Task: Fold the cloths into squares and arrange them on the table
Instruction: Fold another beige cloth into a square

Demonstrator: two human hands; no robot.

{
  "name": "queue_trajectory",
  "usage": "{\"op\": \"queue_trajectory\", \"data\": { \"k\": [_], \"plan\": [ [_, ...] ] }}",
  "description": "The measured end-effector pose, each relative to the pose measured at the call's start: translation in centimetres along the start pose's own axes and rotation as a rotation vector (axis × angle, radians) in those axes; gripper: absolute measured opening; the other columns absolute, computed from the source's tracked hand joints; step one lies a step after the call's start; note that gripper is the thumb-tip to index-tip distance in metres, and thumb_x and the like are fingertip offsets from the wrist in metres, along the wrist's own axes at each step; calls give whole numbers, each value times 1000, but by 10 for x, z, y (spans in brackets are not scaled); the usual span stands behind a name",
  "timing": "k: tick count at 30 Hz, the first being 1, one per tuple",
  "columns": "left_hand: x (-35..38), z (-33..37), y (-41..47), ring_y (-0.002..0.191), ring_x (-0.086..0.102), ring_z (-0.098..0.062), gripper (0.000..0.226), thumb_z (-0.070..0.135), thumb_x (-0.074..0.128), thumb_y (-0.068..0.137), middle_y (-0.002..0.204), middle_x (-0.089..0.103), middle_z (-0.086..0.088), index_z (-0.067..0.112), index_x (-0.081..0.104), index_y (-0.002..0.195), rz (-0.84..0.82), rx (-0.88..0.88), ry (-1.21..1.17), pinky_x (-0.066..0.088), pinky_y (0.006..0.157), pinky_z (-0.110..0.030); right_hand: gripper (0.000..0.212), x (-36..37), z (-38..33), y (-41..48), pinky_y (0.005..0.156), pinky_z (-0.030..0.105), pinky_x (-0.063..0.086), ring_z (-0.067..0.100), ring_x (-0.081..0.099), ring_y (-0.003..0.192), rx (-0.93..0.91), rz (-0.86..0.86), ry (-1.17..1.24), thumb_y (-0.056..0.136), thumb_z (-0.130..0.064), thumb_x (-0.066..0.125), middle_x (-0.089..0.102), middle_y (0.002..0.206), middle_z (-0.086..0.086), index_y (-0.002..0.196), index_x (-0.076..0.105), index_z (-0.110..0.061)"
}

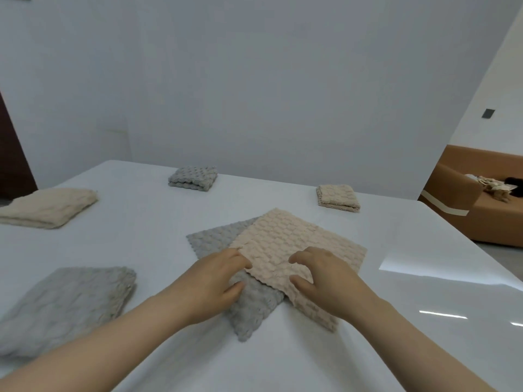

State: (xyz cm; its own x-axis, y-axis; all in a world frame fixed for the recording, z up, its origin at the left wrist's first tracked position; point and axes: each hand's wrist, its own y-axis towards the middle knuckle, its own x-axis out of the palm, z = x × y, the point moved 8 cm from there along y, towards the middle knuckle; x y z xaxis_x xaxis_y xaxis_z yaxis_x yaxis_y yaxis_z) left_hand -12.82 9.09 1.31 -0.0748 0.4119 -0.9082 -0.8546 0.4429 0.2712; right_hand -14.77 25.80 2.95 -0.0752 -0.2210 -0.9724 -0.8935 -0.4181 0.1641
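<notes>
A beige textured cloth [294, 244] lies flat in the middle of the white table [141, 227], overlapping a grey textured cloth [254, 309] beneath it. My left hand [218, 278] rests on the grey cloth with its fingertips at the beige cloth's left edge. My right hand [325, 275] hovers over the beige cloth's near part, fingers curled and spread, thumb touching the fabric. Whether either hand pinches the edge is hard to tell.
Folded cloths sit around the table: a grey one [193, 177] at the back, a beige one [338, 198] at back right, a beige one [48, 206] at far left, a grey one [68, 304] at near left. A brown sofa [481, 210] stands off to the right.
</notes>
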Motion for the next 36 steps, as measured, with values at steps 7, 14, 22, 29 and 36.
{"op": "queue_trajectory", "data": {
  "k": [7, 14, 22, 29, 36],
  "plan": [
    [-2, -12, -50, 116, 46, -1, 62, 56, 20, 80, 126, 47, 18, 30, 49, 128, -9, -52, -15, 34, 98, -14, 35, 37, -27, 6, 88, 32, 44, 21, 52, 112, 21, -57, -52, 93, -32, 47, 58, 119, 0, 126, 54, -22],
    [-15, -27, -74, 118, 44, 2, 59, 55, 20, 80, 128, 45, 20, 34, 47, 129, -7, -93, -31, 28, 96, -9, 20, 60, -25, 25, 67, 30, 35, 24, 54, 96, 99, -72, -181, 89, -26, 47, 57, 102, 4, 102, 57, -14],
    [-25, -32, -79, 118, 44, 1, 46, 46, 32, 88, 130, 45, 18, 32, 48, 129, -8, -102, -59, 26, 92, -8, 19, 47, -16, 37, 59, 29, 40, 20, 57, 78, 178, -5, -197, 89, -18, 45, 61, 82, 0, 79, 60, -13],
    [-34, -29, -75, 122, 41, 0, 40, 37, 40, 96, 135, 41, 18, 33, 39, 136, 4, -100, -46, 27, 96, -10, 19, 0, -20, 25, 67, 33, 52, 13, 60, 75, 151, 122, -71, 92, -26, 49, 68, 83, -6, 85, 65, -20],
    [-34, -5, -66, 116, 42, 2, 45, 42, 45, 95, 135, 41, 17, 31, 38, 138, 68, -63, -83, 28, 94, -8, 17, -41, -51, -4, 63, 22, 45, -2, 53, 66, 68, 130, -22, 92, -36, 53, 68, 88, -15, 87, 66, -28]
  ]
}}
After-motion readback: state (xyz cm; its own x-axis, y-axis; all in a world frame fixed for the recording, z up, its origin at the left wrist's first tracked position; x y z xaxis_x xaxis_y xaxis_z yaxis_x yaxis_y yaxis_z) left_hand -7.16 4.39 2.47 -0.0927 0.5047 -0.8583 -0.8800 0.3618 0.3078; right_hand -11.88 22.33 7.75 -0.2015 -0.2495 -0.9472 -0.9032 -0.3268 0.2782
